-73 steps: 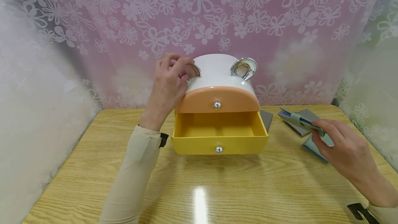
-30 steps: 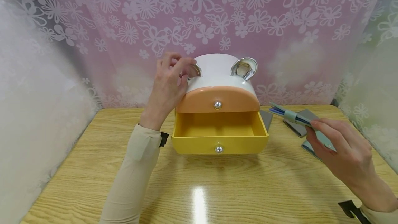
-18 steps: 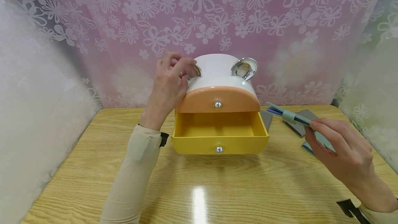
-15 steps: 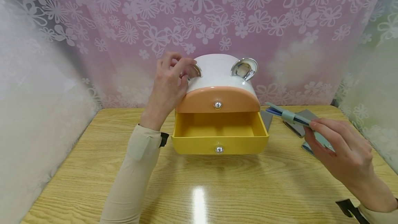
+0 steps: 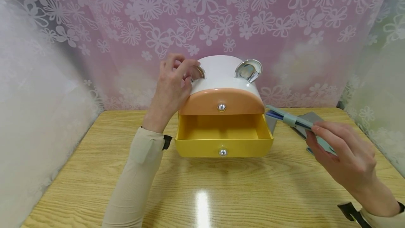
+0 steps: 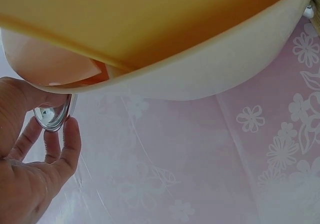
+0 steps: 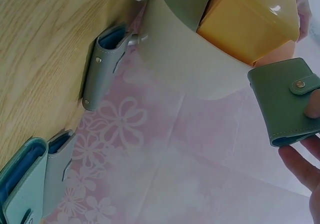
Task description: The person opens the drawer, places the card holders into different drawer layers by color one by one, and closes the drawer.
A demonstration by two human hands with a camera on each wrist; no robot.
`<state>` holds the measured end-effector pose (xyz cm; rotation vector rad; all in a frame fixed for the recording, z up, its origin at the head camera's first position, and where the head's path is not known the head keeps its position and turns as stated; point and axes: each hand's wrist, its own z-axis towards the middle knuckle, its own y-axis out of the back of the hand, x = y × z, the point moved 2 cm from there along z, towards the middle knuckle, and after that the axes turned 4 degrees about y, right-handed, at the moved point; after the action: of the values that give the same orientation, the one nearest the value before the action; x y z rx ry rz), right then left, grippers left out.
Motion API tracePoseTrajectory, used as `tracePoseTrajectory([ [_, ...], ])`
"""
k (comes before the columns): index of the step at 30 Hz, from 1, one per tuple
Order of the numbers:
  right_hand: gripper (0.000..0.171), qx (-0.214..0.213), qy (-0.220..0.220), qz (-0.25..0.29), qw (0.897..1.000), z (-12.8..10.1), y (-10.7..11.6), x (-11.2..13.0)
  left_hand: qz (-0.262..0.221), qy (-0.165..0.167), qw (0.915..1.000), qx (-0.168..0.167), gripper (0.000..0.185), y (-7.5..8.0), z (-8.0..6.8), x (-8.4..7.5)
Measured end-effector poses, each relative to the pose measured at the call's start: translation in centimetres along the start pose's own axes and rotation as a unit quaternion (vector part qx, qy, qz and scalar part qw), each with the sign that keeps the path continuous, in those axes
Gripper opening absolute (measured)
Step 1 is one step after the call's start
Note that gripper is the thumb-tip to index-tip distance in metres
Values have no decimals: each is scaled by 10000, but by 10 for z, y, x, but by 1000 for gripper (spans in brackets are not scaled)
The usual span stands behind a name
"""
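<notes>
A small white storage box (image 5: 219, 71) with chrome ears stands at the back of the table. Its upper orange drawer (image 5: 200, 104) is closed, while the lower yellow drawer (image 5: 199, 147) is pulled out and bare inside. My left hand (image 5: 169, 83) holds the left chrome ear (image 6: 52, 118), thumb on one side and fingers on the other. Out to the right, my right hand (image 5: 349, 156) pinches a green card holder (image 7: 280, 96) by its near end. The holder has a snap strap, and its far end is close beside the box's right side, above the table.
On the wooden table (image 5: 126, 171), a grey card holder (image 7: 102, 71) lies beside the box's right side. Farther right are another grey one (image 7: 56, 181) and a green one (image 7: 27, 171), partly hidden behind my right hand in the head view. A flowered curtain (image 5: 209, 17) hangs behind.
My right hand has carried the green card holder leftward, closer to the box and its pulled-out drawer. My left hand has stayed on the ear, and the drawers have not moved.
</notes>
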<state>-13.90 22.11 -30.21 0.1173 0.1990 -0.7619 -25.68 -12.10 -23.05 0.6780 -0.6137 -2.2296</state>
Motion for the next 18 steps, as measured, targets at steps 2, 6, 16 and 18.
tracePoseTrajectory([
  [2, 29, -47, 1, 34, 10000, 1, -1, 2, 2, -8, 10000, -4, 32, 0, 0, 0],
  [6, 28, -197, 21, 177, 9996, 4, -5, 5, -16, -34, 10000, -23, 33, -1, 0, 0],
  [16, 20, -510, 164, 333, 9980, 11, -11, 11, -76, -38, 9999, -64, 33, -1, -1, 0],
  [18, 20, -560, 167, 375, 9976, 13, -11, 11, -83, -71, 9999, -90, 34, 0, -1, 0],
])
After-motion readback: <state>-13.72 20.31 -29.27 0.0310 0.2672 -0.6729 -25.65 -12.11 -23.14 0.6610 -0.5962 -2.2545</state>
